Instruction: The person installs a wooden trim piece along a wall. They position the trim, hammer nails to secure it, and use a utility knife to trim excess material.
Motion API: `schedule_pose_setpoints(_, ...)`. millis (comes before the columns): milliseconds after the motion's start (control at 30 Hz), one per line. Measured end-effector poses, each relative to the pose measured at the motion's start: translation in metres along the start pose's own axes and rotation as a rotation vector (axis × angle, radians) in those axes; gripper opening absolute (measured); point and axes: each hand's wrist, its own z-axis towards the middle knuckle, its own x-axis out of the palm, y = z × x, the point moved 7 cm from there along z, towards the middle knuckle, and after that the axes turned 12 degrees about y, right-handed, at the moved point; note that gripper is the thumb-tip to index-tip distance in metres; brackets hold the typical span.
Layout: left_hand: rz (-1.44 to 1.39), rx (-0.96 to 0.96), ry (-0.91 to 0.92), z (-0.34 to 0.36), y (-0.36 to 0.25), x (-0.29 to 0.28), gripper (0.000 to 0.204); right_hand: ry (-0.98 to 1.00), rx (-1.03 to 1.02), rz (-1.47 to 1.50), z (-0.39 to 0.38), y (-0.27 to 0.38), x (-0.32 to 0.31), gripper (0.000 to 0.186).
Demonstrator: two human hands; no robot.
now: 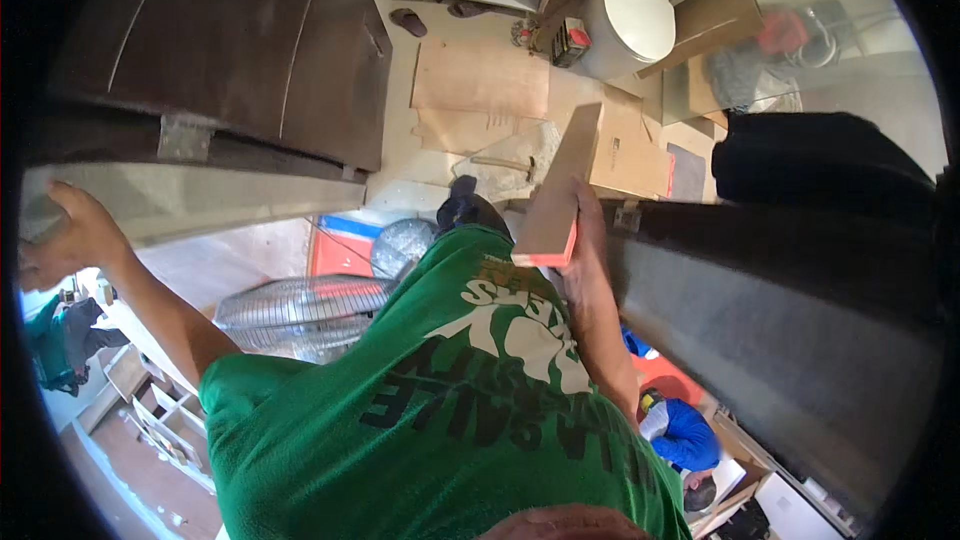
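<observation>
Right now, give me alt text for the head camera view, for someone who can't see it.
A right hand grips a long orange-ended board in front of a green shirt, while the left hand is spread at far left near a dark panel. Beyond are brown sheets lying flat and a white toilet.

Brown board (558, 186) in right hand (589, 228)

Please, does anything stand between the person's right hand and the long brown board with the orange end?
Nothing visible does. The bare right hand holds the long, flat brown board with the orange end directly, along its right edge.
</observation>
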Motion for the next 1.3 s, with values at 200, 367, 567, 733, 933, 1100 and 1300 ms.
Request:
schedule_pose_setpoints(200, -0.792, 0.445, 0.6, -0.016, -0.279, 0.049, 0.031, -0.027, -0.143, -0.053, 0.005, 0.039, 0.038, 0.03)
schedule_pose_setpoints(367, -0.89, 0.314, 1.067, -0.096, -0.334, 0.144, 0.031, -0.166, -0.168, -0.376, 0.023, 0.065, 0.035, 0.032)
schedule_pose_setpoints(567, -0.735, 0.251, 1.293, -0.181, -0.33, 0.245, 0.029, -0.286, -0.126, -0.279, 0.028, 0.078, -0.006, 0.038)
schedule_pose_setpoints(733, -0.681, 0.213, 1.391, -0.218, -0.293, 0.282, 0.029, -0.164, -0.042, 0.195, 0.066, 0.083, -0.018, 0.054)
schedule_pose_setpoints(933, -0.619, 0.219, 1.491, -0.208, -0.297, 0.281, 0.031, -0.037, 0.008, 0.315, 0.107, 0.086, -0.02, 0.057)
schedule_pose_setpoints(1100, -0.466, -0.034, 1.598, -0.221, -0.29, 0.301, 0.036, -0.147, 0.117, 0.121, 0.115, 0.084, -0.028, 0.048)
schedule_pose_setpoints(1300, -1.311, -1.04, 1.9, -0.273, -0.442, 0.316, 0.06, -0.232, -0.074, -0.368, 0.199, 0.127, -0.013, 0.027)
